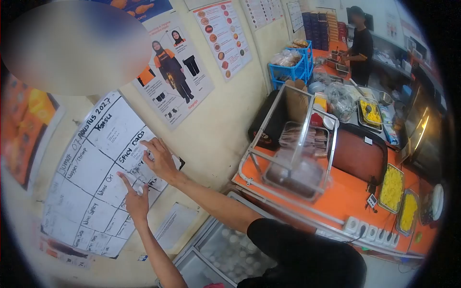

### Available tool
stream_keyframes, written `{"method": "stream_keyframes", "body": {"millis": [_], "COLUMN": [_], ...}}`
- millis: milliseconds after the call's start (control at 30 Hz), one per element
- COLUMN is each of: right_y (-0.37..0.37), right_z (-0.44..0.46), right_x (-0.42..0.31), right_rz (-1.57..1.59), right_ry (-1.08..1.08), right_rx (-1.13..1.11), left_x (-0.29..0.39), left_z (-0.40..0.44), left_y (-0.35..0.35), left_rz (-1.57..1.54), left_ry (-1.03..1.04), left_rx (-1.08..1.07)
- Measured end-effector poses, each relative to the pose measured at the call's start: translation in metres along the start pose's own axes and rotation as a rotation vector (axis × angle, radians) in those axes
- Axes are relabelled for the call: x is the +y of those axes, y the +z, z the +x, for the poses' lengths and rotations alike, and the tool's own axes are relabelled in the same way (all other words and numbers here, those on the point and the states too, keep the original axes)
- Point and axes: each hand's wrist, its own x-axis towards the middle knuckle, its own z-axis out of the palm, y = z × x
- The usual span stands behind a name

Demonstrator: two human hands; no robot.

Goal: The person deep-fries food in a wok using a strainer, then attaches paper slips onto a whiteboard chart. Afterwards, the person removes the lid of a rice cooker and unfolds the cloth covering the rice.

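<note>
Two open grips of mine are at the whiteboard (pixel 109 156), right grip (pixel 144 150) with fingers spread, left grip (pixel 128 182) with thumb and forefinger apart; whether either pinches anything small, I cannot tell. Its dark corner lies just beside my right wrist, bare wall (pixel 225 115) opens beyond, and the orange bench (pixel 247 173) stands well apart. Black handwriting fills its ruled white grid, smudged grey between my grips.
</note>
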Motion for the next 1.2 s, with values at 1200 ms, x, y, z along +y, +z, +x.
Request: {"method": "stream_keyframes", "body": {"millis": [1200], "right_y": [-0.004], "right_z": [0.027], "right_x": [0.006], "right_rz": [-0.335], "right_ry": [-0.676], "right_rx": [-0.585], "left_x": [0.011], "left_z": [0.006], "left_y": [-0.008], "left_rz": [0.215], "left_ry": [-0.12], "left_rx": [-0.043]}}
